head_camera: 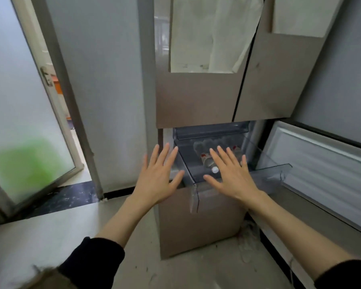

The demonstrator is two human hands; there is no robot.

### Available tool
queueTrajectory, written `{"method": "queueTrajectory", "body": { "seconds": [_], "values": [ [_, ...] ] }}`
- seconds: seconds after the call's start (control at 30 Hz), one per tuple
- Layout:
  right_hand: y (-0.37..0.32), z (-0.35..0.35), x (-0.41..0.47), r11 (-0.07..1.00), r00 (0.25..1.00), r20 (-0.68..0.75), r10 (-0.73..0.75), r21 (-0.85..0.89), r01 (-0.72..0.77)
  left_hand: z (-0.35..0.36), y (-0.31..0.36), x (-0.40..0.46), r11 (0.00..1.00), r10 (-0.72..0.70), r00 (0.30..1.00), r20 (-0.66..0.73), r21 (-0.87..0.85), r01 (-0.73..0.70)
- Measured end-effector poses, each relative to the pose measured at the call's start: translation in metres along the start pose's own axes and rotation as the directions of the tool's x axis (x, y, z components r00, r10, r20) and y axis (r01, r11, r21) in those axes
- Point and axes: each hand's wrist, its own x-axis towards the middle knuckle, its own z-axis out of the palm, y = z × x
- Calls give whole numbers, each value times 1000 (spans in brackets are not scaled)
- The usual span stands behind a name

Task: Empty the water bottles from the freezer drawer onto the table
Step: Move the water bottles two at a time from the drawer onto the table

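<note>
My left hand (158, 176) and right hand (230, 174), both spread and empty, should take the drawer (269, 174) evenly before lifting out bottles (208, 161).

The freezer drawer (198, 172), beyond both grips, is clear, glossy plastic with a faint grey tint. The water bottles (208, 160) lying in it look like thin clear plastic, one with a white cap. The fridge doors (198, 97) above have a smooth, brown, satin finish. Right of the right grip, the open door's inner lining (325, 163) is white ribbed plastic. The floor (196, 272) below is pale and scuffed.
</note>
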Motion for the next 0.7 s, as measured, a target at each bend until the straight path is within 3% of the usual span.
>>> {"method": "queueTrajectory", "body": {
  "seconds": [0.27, 0.43, 0.53, 0.7],
  "values": [
    [86, 30, 61, 988, 983, 91, 157, -9, -157, 74, 44, 110, 987, 146, 967, 211, -98, -127],
    [137, 54, 104, 983, 971, 156, 179, 13, -184, 121, 67, 162, 983, 145, 945, 294, -151, -103],
    [168, 74, 136, 985, 965, 212, 155, 48, -169, 151, 76, 190, 987, 99, 929, 356, -154, -46],
    [214, 110, 187, 963, 908, 398, 132, 167, -213, 208, 91, 236, 953, -69, 900, 431, -237, 186]
  ]
}}
